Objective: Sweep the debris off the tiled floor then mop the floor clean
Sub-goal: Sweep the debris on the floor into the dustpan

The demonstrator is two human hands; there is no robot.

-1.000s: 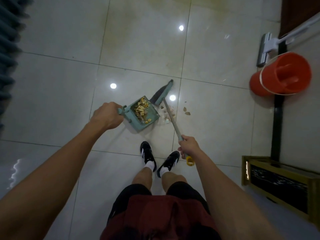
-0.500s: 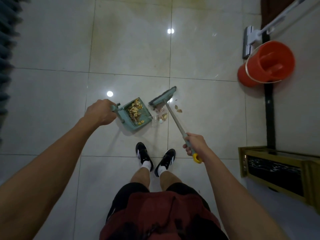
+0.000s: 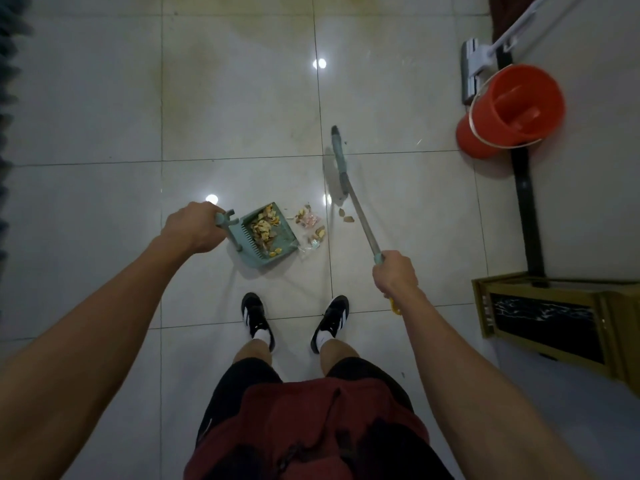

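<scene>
My left hand [image 3: 192,227] grips the handle of a teal dustpan [image 3: 266,236] that rests on the tiled floor [image 3: 242,109] and holds a heap of yellowish scraps. Loose debris [image 3: 310,225] lies just right of the pan's mouth, with two more bits [image 3: 346,216] further right. My right hand [image 3: 394,274] is closed round the metal shaft of a teal broom [image 3: 338,164]. The broom head stands edge-on beyond and to the right of the debris, apart from it.
An orange bucket [image 3: 512,109] stands at the right by the wall, with a white flat mop [image 3: 472,69] leaning behind it. A gold-framed dark box [image 3: 547,320] sits lower right. My two feet [image 3: 294,322] stand just behind the dustpan.
The broom head has swung away from the debris, up and to the right, and turned edge-on. The dustpan stays in place under my left hand. My feet have moved apart.
</scene>
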